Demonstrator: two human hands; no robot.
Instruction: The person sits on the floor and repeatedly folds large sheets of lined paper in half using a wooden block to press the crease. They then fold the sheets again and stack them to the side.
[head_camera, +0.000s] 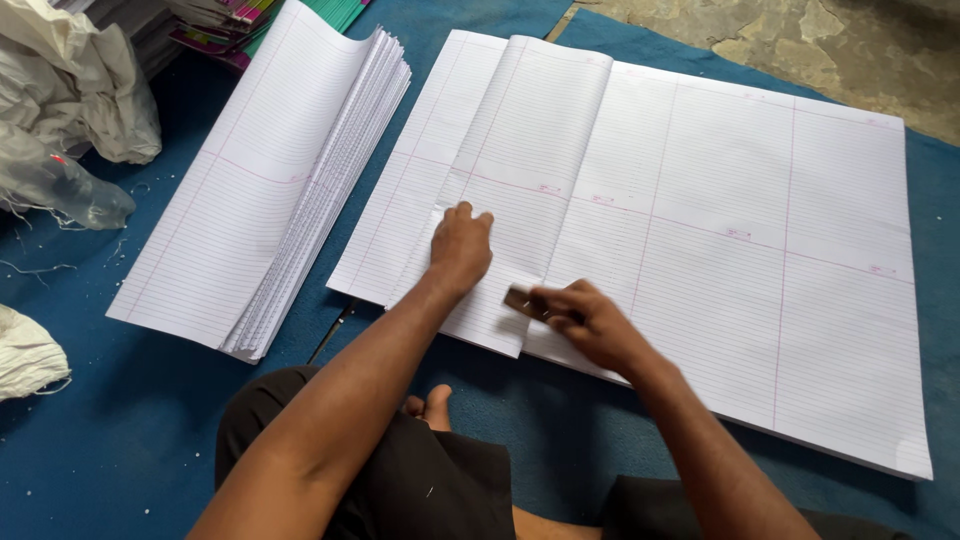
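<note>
White ruled sheets (700, 230) under both hands

The sheets (720, 250) are matt white paper, ruled with fine lines, as is the folded stack (270, 190). The mat (120, 440) beneath looks like blue felt-like cloth, flecked with lint. The floor (800, 40) is rough stone. The sacks (70, 90) are woven white plastic, slightly glossy.
</note>
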